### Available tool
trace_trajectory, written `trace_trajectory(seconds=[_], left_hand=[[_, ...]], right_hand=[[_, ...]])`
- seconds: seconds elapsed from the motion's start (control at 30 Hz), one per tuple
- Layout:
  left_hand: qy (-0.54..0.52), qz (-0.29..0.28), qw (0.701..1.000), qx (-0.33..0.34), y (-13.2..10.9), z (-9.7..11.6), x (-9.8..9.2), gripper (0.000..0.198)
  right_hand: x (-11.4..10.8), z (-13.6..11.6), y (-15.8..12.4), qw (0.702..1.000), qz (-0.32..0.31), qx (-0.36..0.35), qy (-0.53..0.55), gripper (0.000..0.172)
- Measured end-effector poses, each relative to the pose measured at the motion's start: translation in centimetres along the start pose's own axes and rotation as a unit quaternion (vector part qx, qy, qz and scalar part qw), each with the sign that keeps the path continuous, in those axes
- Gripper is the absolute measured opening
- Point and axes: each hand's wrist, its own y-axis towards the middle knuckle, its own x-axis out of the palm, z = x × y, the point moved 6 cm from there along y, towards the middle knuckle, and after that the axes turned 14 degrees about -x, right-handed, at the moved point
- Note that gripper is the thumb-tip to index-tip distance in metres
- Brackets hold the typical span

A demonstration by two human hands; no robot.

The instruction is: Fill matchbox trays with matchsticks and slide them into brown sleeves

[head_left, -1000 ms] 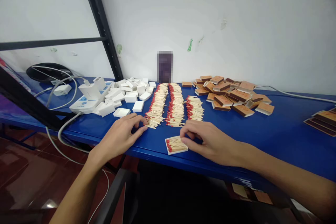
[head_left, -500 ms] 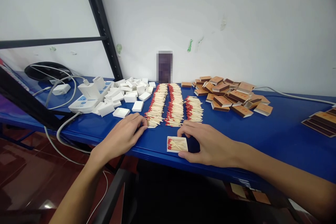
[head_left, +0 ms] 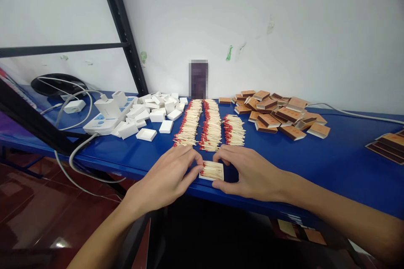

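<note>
A white matchbox tray (head_left: 212, 176) lies near the front edge of the blue table with red-headed matches (head_left: 213, 170) in it. Thumb and fingers of my right hand (head_left: 248, 173) grip the tray at its right end. My left hand (head_left: 176, 172) is at the tray's left end, its thumb and fingertips pinched on matches by their red heads. Just beyond both hands, loose matches lie in three rows: a left row (head_left: 190, 122), a middle row (head_left: 212, 126) and a shorter right row (head_left: 235, 131).
White empty trays (head_left: 154, 109) are heaped at the left, beside a power strip (head_left: 102, 122) with chargers and cables. Brown matchbox sleeves (head_left: 274, 111) form a pile at the right, with more sleeves (head_left: 389, 147) at the far right. A black shelf post (head_left: 121, 29) rises at the left.
My left hand has moved right, from the near end of the left match row to the tray. My right hand keeps its hold on the tray, which has shifted slightly left.
</note>
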Motion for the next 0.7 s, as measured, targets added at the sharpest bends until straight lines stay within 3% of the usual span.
trace_trajectory(seconds=[0.07,0.2,0.3,0.47,0.57,0.7], left_hand=[[0.006,0.000,1.000,0.010,0.2,0.4,0.4,0.014],[0.009,0.003,1.000,0.017,0.6,1.1,0.9,0.015],[0.005,0.012,1.000,0.008,0.5,0.7,0.4,0.015],[0.024,0.074,0.995,-0.060,0.3,-3.1,-2.0,0.018],[0.052,0.067,0.993,-0.084,0.6,-5.5,-2.5,0.019],[0.059,0.046,0.994,-0.084,1.0,-6.7,-2.2,0.021]], right_hand=[[-0.5,0.2,0.0,1.000,0.014,-0.016,0.014,0.034],[-1.9,2.0,-0.2,0.996,0.090,0.002,-0.006,0.020],[-1.5,3.1,0.0,0.995,0.084,0.008,-0.049,0.014],[-0.2,3.4,0.6,0.998,0.044,0.002,-0.052,0.016],[-0.1,3.4,0.7,0.998,0.034,0.016,-0.042,0.018],[-0.3,3.5,0.5,0.998,0.022,0.040,-0.032,0.016]])
